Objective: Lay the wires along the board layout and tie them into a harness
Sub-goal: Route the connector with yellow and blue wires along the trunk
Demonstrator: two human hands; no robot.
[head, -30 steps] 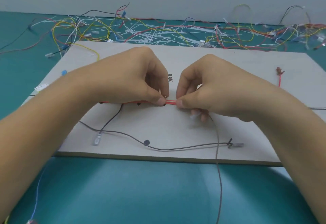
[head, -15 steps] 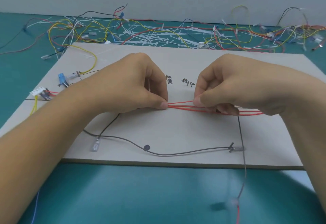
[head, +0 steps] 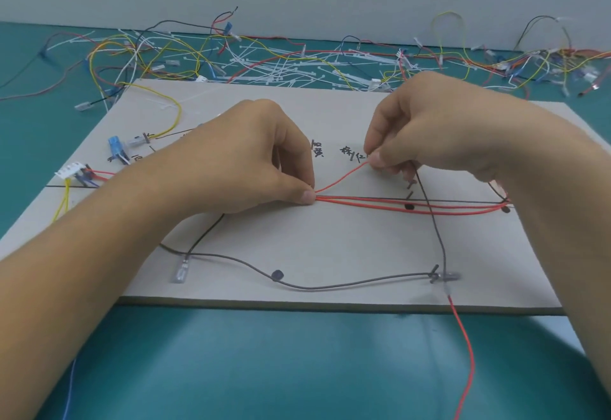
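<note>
Both hands pinch the thin, floppy red wires [head: 396, 205] on the board [head: 330, 247], the left hand [head: 251, 161] anchoring the bundle, the right hand [head: 429, 128] lifting 1 strand.

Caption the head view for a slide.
Over the board, the left hand pinches the red wires while the right hand pinches one strand apart from them.

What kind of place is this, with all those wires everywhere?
Probably a workbench for building wire harnesses. A board marked with lines and handwritten labels lies on the teal table, loose wires and white cable ties are heaped behind it, and the left hand and right hand pinch red wires.
</note>
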